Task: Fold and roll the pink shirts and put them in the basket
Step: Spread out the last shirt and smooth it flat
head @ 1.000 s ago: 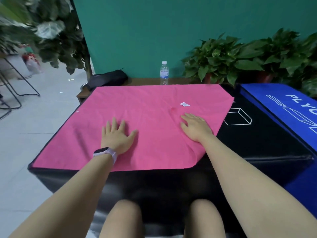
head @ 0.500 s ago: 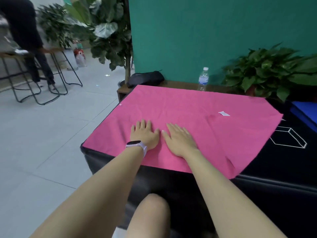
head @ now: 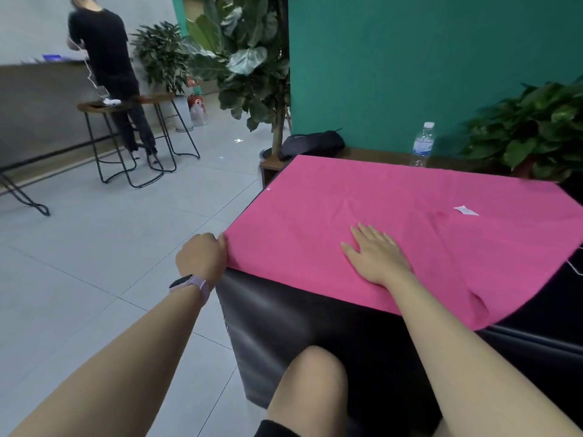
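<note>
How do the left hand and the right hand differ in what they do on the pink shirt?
The left hand grips the pink shirt at its near left corner, fingers curled; the right hand lies flat on top, fingers straight. The left hand wears a watch; the right hand's wrist is bare. Both touch the shirt.

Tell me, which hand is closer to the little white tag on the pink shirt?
The right hand. It lies flat on the pink shirt, a little way left of and below the white tag. The left hand grips the shirt's far left corner.
</note>
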